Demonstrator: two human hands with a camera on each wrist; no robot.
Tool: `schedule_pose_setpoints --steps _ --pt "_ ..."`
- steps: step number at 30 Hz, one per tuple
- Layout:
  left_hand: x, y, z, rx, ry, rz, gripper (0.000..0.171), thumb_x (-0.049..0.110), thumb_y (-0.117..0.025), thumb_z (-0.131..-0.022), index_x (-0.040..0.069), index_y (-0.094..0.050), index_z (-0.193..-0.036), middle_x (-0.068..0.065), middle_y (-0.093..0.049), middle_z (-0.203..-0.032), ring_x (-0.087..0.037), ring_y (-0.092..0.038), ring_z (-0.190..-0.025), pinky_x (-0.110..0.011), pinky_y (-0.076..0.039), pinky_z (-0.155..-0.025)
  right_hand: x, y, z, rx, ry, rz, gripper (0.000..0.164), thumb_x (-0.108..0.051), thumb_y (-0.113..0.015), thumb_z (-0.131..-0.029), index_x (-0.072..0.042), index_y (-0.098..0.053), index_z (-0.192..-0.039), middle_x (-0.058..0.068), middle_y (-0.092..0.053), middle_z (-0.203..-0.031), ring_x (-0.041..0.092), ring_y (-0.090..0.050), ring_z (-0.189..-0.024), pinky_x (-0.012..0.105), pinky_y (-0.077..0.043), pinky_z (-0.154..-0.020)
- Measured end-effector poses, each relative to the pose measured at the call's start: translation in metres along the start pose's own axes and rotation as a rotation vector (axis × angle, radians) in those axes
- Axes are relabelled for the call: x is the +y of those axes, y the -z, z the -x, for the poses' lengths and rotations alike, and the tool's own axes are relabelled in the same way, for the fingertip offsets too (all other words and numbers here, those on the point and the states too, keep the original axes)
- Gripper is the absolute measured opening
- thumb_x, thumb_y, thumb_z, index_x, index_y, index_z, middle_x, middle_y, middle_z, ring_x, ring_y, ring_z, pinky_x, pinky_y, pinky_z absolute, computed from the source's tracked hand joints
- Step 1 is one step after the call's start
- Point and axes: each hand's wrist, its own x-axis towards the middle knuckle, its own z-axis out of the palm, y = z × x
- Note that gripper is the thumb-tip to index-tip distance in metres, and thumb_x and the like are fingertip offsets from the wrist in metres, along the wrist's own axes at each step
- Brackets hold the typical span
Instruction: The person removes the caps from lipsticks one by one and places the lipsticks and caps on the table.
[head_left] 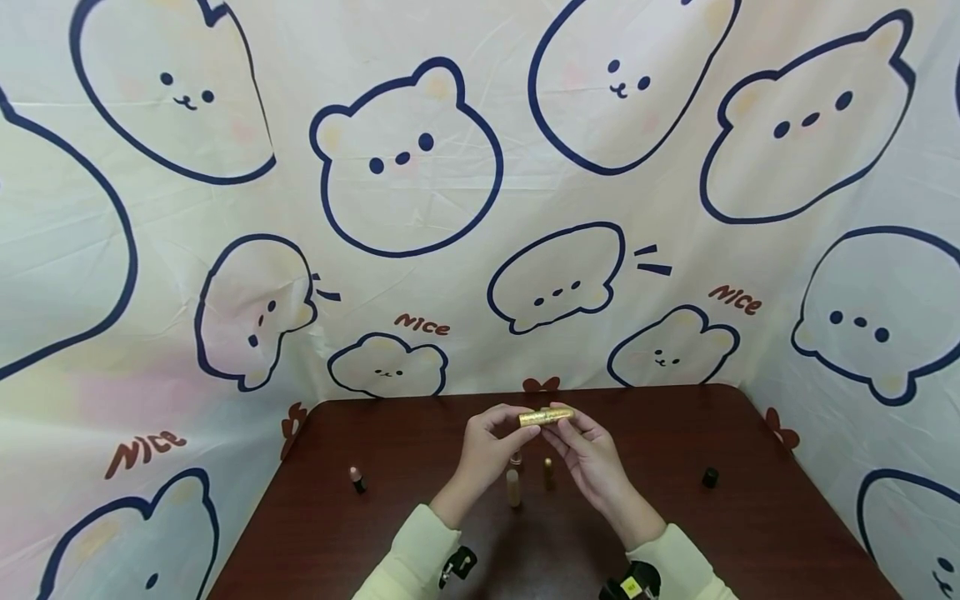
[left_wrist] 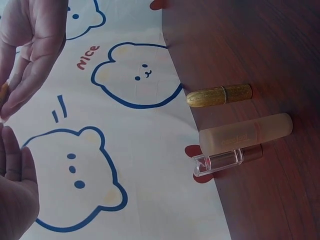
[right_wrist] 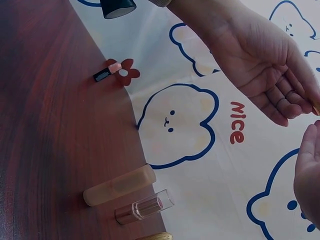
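1. At the far left of the wooden table (head_left: 420, 433), a pink lipstick (head_left: 357, 479) with a black base is standing uncapped, well apart from the hands.
2. The left hand (head_left: 482, 450) is grasping: its thumb and fingers are pinching the left end of the gold tube (head_left: 546, 417), with only a narrow gap between thumb and fingers.
3. Below and between the hands, a beige tube (head_left: 513, 489) is standing upright, and just beside it a lipstick with a clear cap (right_wrist: 144, 207) is standing too.
4. The gold tube is lying nearly level between both hands, raised off the table. The step in hand seems to be handling this tube from its two ends; whether its parts are separating or joining, I cannot tell. The next move is probably calling for a steady hold on both ends, with the tube in line.
5. Slightly right of the beige tube, a smaller gold lipstick (head_left: 548, 473) is standing on the table, apart from both hands.
6. The right hand (head_left: 594, 462) is grasping as well: its thumb and fingers are pinching the tube's right end, closed in about as narrowly as the left.
7. Farthest right, a black cap (head_left: 709, 477) is resting on the table, well apart from the right hand.
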Motion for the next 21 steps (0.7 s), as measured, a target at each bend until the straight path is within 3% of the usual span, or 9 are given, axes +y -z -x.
schedule_pose_setpoints --steps 8,11,15,19,21 --pt "-0.002 0.0 0.0 0.009 0.014 0.023 0.022 0.019 -0.076 -0.086 0.007 -0.073 -0.104 -0.006 -0.068 -0.096 -0.013 -0.059 -0.055 -0.027 -0.053 -0.052 0.001 0.002 0.0 0.014 -0.003 0.009 0.025 -0.011 -0.058 -0.097 -0.006 -0.063 -0.121 0.009 -0.063 -0.119 0.021 -0.063 -0.11 0.034 -0.045 -0.097" --pt "-0.002 0.003 0.0 0.032 0.013 0.011 0.02 0.014 -0.074 -0.087 0.004 -0.073 -0.104 -0.007 -0.069 -0.096 -0.014 -0.061 -0.066 -0.027 -0.054 -0.06 0.0 0.005 -0.001 0.006 0.032 0.007 0.022 -0.01 -0.057 -0.098 -0.01 -0.066 -0.118 0.006 -0.064 -0.118 0.018 -0.063 -0.109 0.034 -0.044 -0.097" --pt "0.014 0.009 0.002 0.044 0.008 -0.009 0.019 0.008 -0.072 -0.088 0.0 -0.072 -0.105 -0.009 -0.07 -0.096 -0.018 -0.064 -0.078 -0.028 -0.054 -0.07 -0.004 0.011 -0.002 -0.024 0.081 -0.006 0.021 -0.009 -0.054 -0.099 -0.013 -0.068 -0.115 0.002 -0.067 -0.115 0.014 -0.063 -0.108 0.033 -0.045 -0.096" --pt "0.03 0.013 0.005 0.026 0.013 0.021 0.019 0.007 -0.072 -0.088 -0.002 -0.071 -0.105 -0.011 -0.069 -0.097 -0.026 -0.066 -0.077 -0.027 -0.054 -0.071 -0.006 0.013 -0.002 -0.039 0.075 -0.012 0.021 -0.009 -0.053 -0.099 -0.014 -0.068 -0.114 0.002 -0.067 -0.115 0.014 -0.063 -0.11 0.032 -0.045 -0.097" --pt "0.031 0.013 0.006 0.029 0.013 0.028 0.019 0.007 -0.072 -0.088 -0.002 -0.071 -0.104 -0.012 -0.069 -0.097 -0.031 -0.065 -0.081 -0.026 -0.054 -0.072 -0.006 0.012 -0.002 -0.029 0.064 -0.015 0.021 -0.009 -0.053 -0.099 -0.014 -0.068 -0.113 0.002 -0.067 -0.115 0.014 -0.063 -0.11 0.032 -0.044 -0.097"
